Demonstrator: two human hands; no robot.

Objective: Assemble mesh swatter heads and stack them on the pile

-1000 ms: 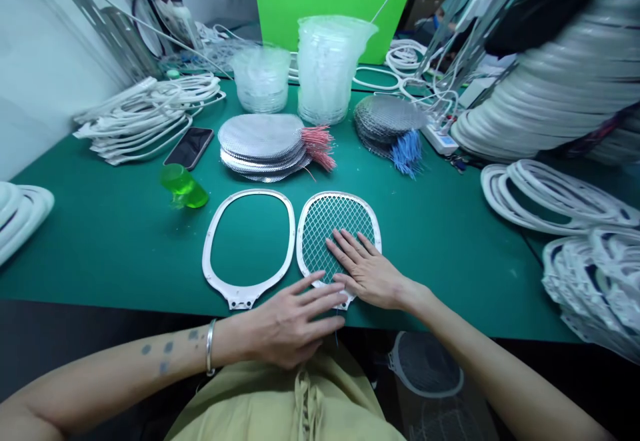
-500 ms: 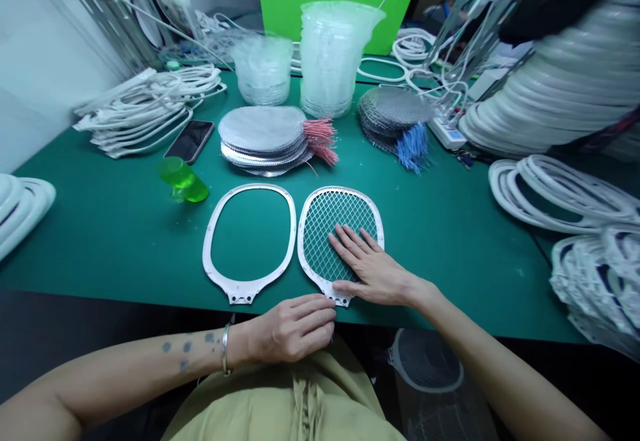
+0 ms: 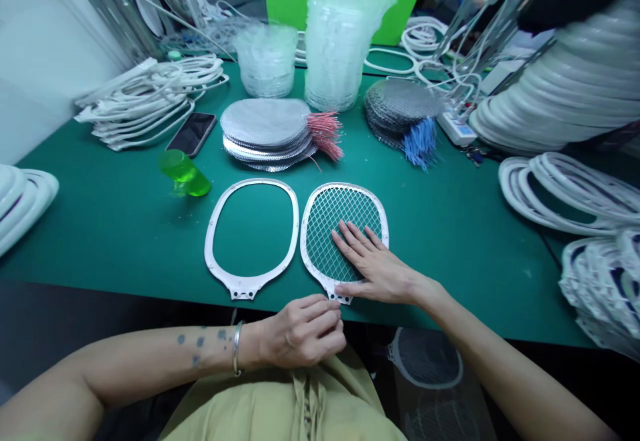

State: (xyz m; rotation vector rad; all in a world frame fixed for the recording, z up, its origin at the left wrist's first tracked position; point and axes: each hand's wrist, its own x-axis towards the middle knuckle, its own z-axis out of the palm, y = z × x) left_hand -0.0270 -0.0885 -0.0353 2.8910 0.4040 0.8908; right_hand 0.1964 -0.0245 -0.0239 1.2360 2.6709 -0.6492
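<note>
My right hand [image 3: 375, 264] lies flat with its fingers spread on a white oval frame filled with wire mesh [image 3: 325, 228]. My left hand [image 3: 305, 331] is closed at the table's front edge, its fingertips by the small tab at the bottom of that frame; whatever it pinches is too small to make out. Just left of the mesh-filled frame lies a white frame [image 3: 213, 228] with an open middle, its tab pointing toward me. Both frames rest on the green table [image 3: 125, 241].
Behind the frames are silver mesh sheets [image 3: 265, 121] with red wires, and dark mesh [image 3: 400, 104] with blue wires. A green container [image 3: 185, 173] and a phone [image 3: 191, 134] stand left. White frames [image 3: 570, 191] are stacked right; clear stacked pieces [image 3: 333, 54] stand behind.
The view has shifted slightly. My right hand stays on the mesh, and my left hand remains closed by the tab.
</note>
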